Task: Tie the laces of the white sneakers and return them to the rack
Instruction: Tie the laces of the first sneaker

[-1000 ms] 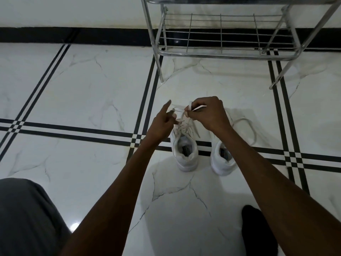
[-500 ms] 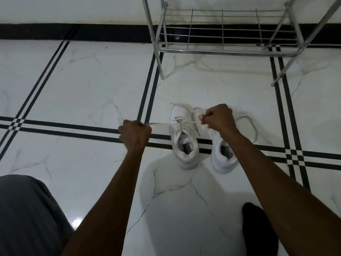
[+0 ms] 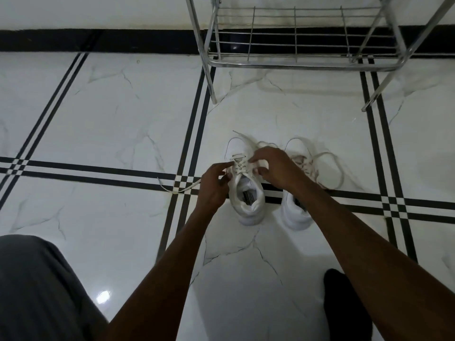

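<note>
We see the metal shoe rack [image 3: 295, 62] standing at the far side against the wall, and the wire shelf in view carries no shoes. Both white sneakers sit on the marble floor [image 3: 110, 114] in front of it, near but apart from the rack's legs, side by side with toes pointing toward the rack and heels toward us.

The left sneaker [image 3: 247, 193] stands upright, its opening facing up so that we can see a dark label on the insole. Its laces cross in rows over the tongue, and they are not yet tied in a bow: one loose lace end [image 3: 178, 189] trails off to the left across the black tile lines, and another strand [image 3: 242, 137] lies over the toe. The right sneaker [image 3: 295, 212] is just beside it, partly hidden by the right forearm; its laces [image 3: 332, 168] are also undone and lie in wide loops on the floor to its right.

The left hand [image 3: 214, 185] rests against the left side of the left sneaker, fingers [image 3: 221, 166] curled with the tips meeting at the lace near the upper eyelets, apparently pinching it. The right hand [image 3: 275, 166] hovers over the same shoe's lacing, fingers bent and slightly spread, the tips touching the crossed laces; we cannot tell whether it is actually gripping a strand.

At the lower left a grey-clad knee [image 3: 41, 291] is in view, and a dark sock-covered foot [image 3: 344, 299] rests on the floor at the lower right.
</note>
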